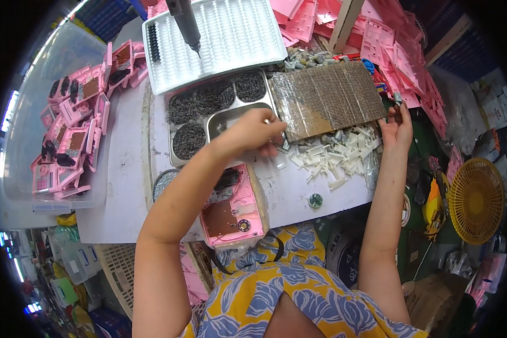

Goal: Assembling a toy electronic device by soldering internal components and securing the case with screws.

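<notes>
Two weak spots stand out to us. The small grey piece (398, 98) sits at the very tips of the right hand (397, 127), high beside the right end of the brown board (332, 98); a slack pinch could let it drop, perhaps among the loose white pieces (343, 160) or past the table (124, 169) edge. The board, for its part, lies right against that heap, so a bump from either hand could shift it and push some pieces off the front. We would also watch the left forearm: it passes over the metal tray (250, 105), and a dipping elbow could catch the pink case (234, 208) with its exposed wires.

As for pose, our left arm rises from below with the elbow bent outward, then turns inward, bringing the left hand (259, 132) between the tray and the board's left end. Its fingers are curled inward; a pale sliver shows near them, yet we cannot tell whether they grasp it. Our right arm comes up straighter, wrist raised, palm turned partly inward. The thumb and forefinger appear to grasp the grey piece, the other fingers loosely bent near the board's corner; we cannot tell whether they touch it.
</notes>
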Demonstrator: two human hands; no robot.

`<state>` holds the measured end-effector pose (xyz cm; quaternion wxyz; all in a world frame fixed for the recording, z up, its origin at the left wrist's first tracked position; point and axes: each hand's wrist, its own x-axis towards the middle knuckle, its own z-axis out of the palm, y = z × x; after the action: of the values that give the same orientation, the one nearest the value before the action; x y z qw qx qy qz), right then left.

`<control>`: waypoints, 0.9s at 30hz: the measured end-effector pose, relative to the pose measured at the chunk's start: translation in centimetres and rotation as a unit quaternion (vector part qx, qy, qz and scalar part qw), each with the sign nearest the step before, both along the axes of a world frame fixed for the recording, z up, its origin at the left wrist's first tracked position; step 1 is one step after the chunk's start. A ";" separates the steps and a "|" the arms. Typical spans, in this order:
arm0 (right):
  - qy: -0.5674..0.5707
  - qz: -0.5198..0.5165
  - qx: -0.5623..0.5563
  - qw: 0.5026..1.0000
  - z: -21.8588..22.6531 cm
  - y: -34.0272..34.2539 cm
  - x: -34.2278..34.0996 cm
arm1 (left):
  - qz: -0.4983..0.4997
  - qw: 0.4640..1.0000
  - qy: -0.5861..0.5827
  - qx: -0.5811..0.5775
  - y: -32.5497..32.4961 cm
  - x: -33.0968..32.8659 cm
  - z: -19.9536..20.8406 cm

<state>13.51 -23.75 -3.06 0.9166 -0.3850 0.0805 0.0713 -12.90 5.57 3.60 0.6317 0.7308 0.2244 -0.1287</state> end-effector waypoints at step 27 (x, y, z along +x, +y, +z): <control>0.024 0.056 0.001 0.998 -0.8 -0.2 1.1 | -0.043 0.665 -0.114 0.737 14.3 -0.3 -1.8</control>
<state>14.56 -23.92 -3.83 0.9095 -0.3859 0.0807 0.1318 -13.25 19.84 1.83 -0.0990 0.9757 0.1406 0.1355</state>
